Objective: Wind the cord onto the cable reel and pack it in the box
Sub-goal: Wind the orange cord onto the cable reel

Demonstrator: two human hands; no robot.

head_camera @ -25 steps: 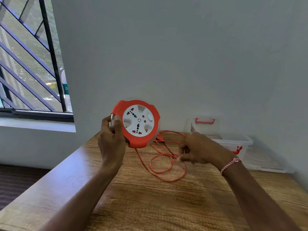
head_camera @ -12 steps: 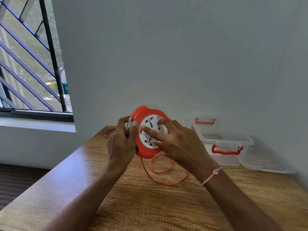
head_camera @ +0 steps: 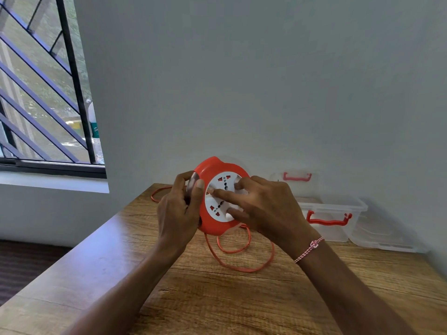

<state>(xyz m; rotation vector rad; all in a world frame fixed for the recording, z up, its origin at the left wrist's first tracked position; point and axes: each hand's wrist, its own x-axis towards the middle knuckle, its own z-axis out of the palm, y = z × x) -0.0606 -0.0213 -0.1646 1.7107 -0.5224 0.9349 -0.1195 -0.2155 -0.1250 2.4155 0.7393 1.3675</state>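
Winding is the step in hand, judging from the head view: the left hand grips the rim of the cable reel, held upright above the wooden table, while the right hand spreads its fingers on the white socket face — pressing, not clasping. Most of the cord lies loose in loops below. Next, the face needs turning to draw in slack. The clear box waits near the wall — open, empty.

The round orange cable reel with its white socket face is upright above the table. Its orange cord lies in loose loops below. The clear box with red handles sits open by the wall.
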